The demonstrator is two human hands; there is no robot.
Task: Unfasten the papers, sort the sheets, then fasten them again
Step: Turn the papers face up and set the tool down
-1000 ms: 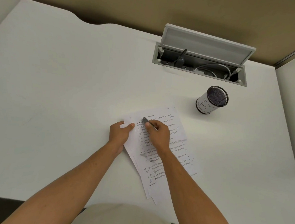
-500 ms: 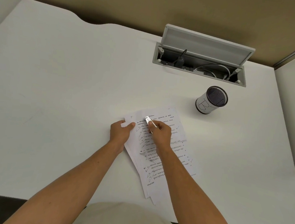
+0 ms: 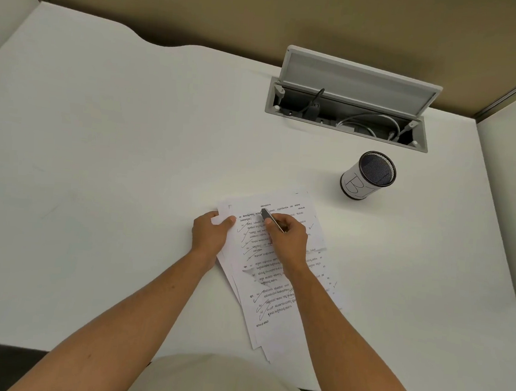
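Forearms, two of them, come in from the near edge of the white surface (image 3: 105,158), and I see both bare hands on the papers (image 3: 277,292). My left hand (image 3: 210,234) is pinched on the upper left corner of the stack, thumb on top, just where it was half a second ago. My right hand (image 3: 288,239) is closed around one slim metal tool (image 3: 271,219), and that is what has changed: the tip, which flashed bright white a moment back, now reads dark grey and lies flatter, pointing up and left over the top lines of print. What the tool is, I cannot tell. The papers lie fanned and slightly skewed, at least three sheet edges showing at the near end, the top sheet printed and marked with ticks. They have not shifted. Farther off to the right stands one mesh cup (image 3: 368,176) with a white label, well apart from the papers. Beyond it, one cable hatch (image 3: 351,94) stands open, its lid tilted up, cables inside
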